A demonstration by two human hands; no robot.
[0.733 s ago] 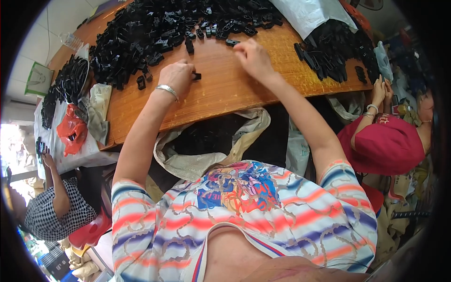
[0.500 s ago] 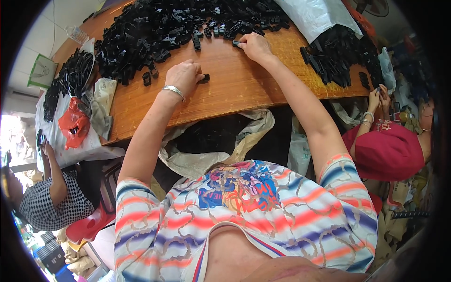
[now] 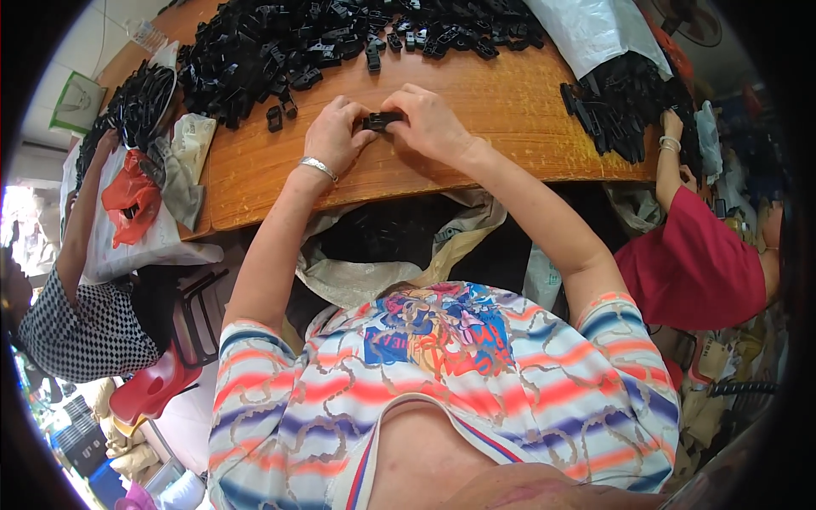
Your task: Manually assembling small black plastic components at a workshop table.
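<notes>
Above the wooden table (image 3: 510,110), my left hand (image 3: 333,134) and my right hand (image 3: 432,124) meet in front of me. Between their fingertips is a small black plastic piece (image 3: 382,121), dark and boxy. Both hands pinch at it, one from each side; whether it is one piece or two joined cannot be made out. Just beyond lies a wide heap of similar black plastic pieces (image 3: 280,53). One loose piece (image 3: 274,118) lies at the heap's near edge, left of my left hand.
An open sack (image 3: 357,279) with dark contents hangs below the table edge. A white bag (image 3: 599,38) spills long black strips at the right, where a co-worker in red reaches in. At the left, another co-worker reaches toward black strips beside a red bag (image 3: 129,200).
My right hand has come back from the heap toward me and joined my left hand at the black piece. Both co-workers have stretched an arm toward the black strips.
</notes>
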